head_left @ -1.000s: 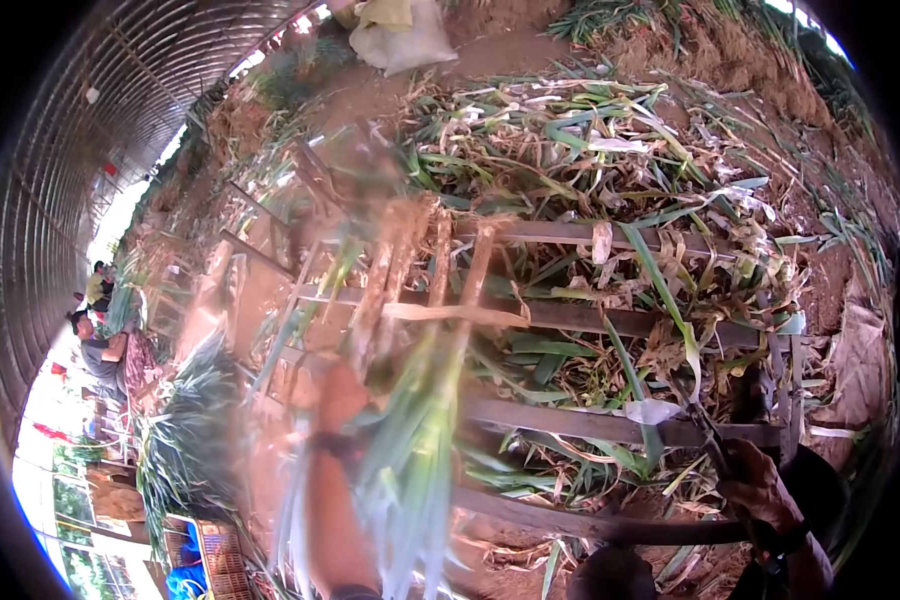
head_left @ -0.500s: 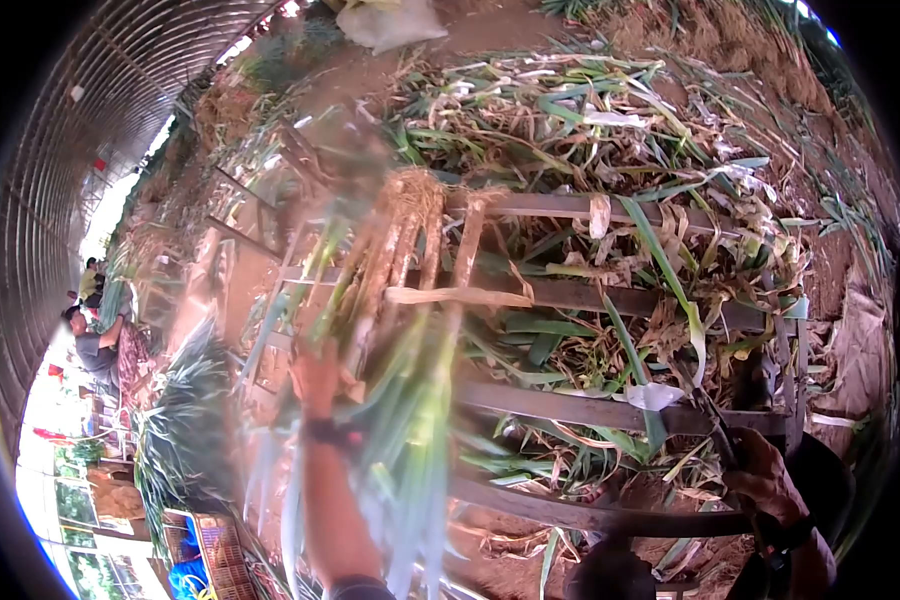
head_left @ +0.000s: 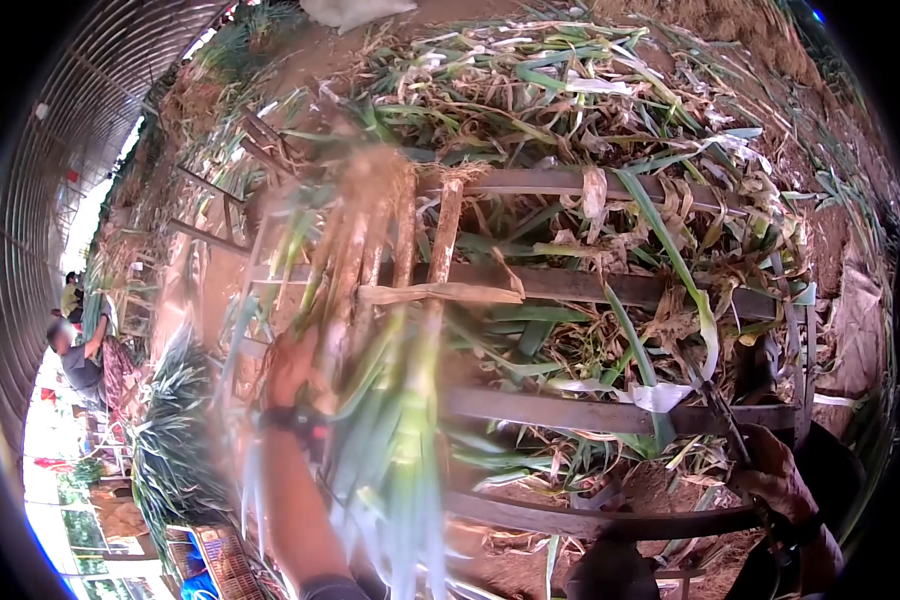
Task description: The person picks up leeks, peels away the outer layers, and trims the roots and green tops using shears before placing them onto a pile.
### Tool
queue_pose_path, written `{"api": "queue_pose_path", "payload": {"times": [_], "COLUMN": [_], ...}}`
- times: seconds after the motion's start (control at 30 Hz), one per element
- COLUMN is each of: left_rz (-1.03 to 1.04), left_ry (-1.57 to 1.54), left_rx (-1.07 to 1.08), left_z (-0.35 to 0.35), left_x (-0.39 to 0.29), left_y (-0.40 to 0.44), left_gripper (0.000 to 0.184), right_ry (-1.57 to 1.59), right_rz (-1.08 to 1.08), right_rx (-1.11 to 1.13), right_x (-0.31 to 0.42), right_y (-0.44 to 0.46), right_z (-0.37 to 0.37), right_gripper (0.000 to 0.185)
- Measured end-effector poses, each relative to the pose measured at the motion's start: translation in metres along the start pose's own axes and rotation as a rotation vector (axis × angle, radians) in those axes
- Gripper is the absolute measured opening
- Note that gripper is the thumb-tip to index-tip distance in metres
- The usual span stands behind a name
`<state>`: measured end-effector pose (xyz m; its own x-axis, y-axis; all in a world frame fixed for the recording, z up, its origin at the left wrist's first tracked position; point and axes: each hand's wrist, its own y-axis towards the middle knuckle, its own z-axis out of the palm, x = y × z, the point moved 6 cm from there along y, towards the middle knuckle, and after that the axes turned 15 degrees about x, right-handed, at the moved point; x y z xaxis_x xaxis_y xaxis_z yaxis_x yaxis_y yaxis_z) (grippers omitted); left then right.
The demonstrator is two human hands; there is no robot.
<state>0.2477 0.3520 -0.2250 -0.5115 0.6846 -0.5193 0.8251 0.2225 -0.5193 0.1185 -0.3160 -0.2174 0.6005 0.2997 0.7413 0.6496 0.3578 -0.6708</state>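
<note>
My left hand point(head_left: 295, 365), wearing a dark wristband, is at the lower stalks of a bunch of leeks point(head_left: 370, 250). Its thumb stands apart from the fingers, though blur softens the view there. The leeks lie across a slatted metal rack, with their shaggy roots at the far side and green leaves point(head_left: 405, 450) hanging toward me. One leek point(head_left: 445, 240) lies a little apart to the right, and a dry strip of leaf point(head_left: 440, 292) crosses the stalks. At the right, my right hand point(head_left: 770, 465) is closed around a long, narrow dark metal tool point(head_left: 718, 408), its tip pointing up and left.
Brown metal bars point(head_left: 630, 407) of the rack run across the middle. Leaf trimmings point(head_left: 560, 110) cover the ground behind and beneath it. A leek pile point(head_left: 175, 435) and a wicker basket point(head_left: 228, 560) stand at left. Farther left, a person point(head_left: 82, 365) sits near another person.
The whole view has shifted slightly, so the rack, leeks and my left hand sit farther left. My left hand remains beside the stalks. My right hand still holds the dark tool.
</note>
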Motion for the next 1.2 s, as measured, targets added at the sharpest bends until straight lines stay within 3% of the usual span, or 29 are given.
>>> {"api": "queue_pose_path", "payload": {"times": [0.2, 0.3, 0.33, 0.37, 0.4, 0.47, 0.53, 0.6, 0.63, 0.7, 0.8, 0.93, 0.97, 1.0, 1.03, 1.13, 1.2], "left_rz": [0.122, 0.191, 0.164, -0.07, -0.04, -0.064, -0.004, 0.02, 0.081, 0.138, 0.183, 0.288, 0.266, 0.213, 0.236, 0.425, 0.61], "left_ry": [0.103, -0.031, -0.011, -0.021, 0.044, 0.092, 0.168, 0.143, 0.136, 0.157, 0.281, 0.663, 0.627, 0.275, 0.189, 0.344, 0.647], "left_rx": [-0.078, -0.05, -0.058, -0.02, -0.024, 0.011, 0.077, -0.093, -0.048, -0.005, 0.035, 0.043, 0.042, 0.005, 0.085, -0.009, -0.073], "left_z": [0.012, 0.022, 0.024, 0.029, 0.036, 0.053, 0.076, 0.09, 0.102, 0.125, 0.166, 0.231, 0.241, 0.239, 0.244, 0.288, 0.309], "left_x": [-0.012, 0.017, 0.031, 0.034, 0.026, 0.016, 0.011, -0.029, -0.037, -0.051, -0.071, -0.101, -0.109, -0.134, -0.159, -0.159, -0.181], "left_y": [-0.024, -0.016, -0.007, -0.001, -0.008, -0.026, -0.038, -0.065, -0.073, -0.085, -0.101, -0.124, -0.13, -0.145, -0.168, -0.158, -0.178], "left_gripper": [0.071, 0.071, 0.071, 0.062, 0.074, 0.077, 0.064, 0.075, 0.075, 0.071, 0.066, 0.06, 0.059, 0.051, 0.038, 0.033, 0.022], "right_ry": [0.089, 0.038, 0.003, -0.034, -0.07, -0.154, -0.163, -0.159, -0.151, -0.066, -0.024, 0.061, 0.05, 0.073, 0.101, 0.176, 0.246], "right_rz": [-0.052, -0.076, -0.074, -0.069, -0.063, -0.051, -0.009, -0.022, -0.055, -0.172, -0.184, -0.293, -0.323, -0.334, -0.342, -0.378, -0.429], "right_rx": [0.024, 0.004, -0.013, -0.024, -0.035, -0.044, -0.021, -0.017, -0.028, -0.021, 0.016, 0.014, 0.0, -0.003, -0.011, -0.048, -0.078], "right_x": [-0.004, -0.009, -0.014, -0.014, -0.015, -0.004, 0.003, 0.007, 0.008, 0.014, 0.023, 0.027, 0.024, 0.022, 0.021, 0.022, 0.006], "right_y": [-0.001, -0.002, -0.002, -0.004, -0.006, -0.008, -0.015, -0.024, -0.027, -0.038, -0.062, -0.096, -0.104, -0.112, -0.121, -0.153, -0.16], "right_z": [0.002, 0.0, -0.002, -0.002, -0.003, -0.001, -0.002, -0.001, -0.001, 0.002, 0.005, -0.002, -0.007, -0.012, -0.017, -0.029, -0.037], "right_gripper": [0.082, 0.082, 0.08, 0.079, 0.077, 0.072, 0.068, 0.065, 0.064, 0.062, 0.064, 0.065, 0.063, 0.063, 0.063, 0.062, 0.062]}}
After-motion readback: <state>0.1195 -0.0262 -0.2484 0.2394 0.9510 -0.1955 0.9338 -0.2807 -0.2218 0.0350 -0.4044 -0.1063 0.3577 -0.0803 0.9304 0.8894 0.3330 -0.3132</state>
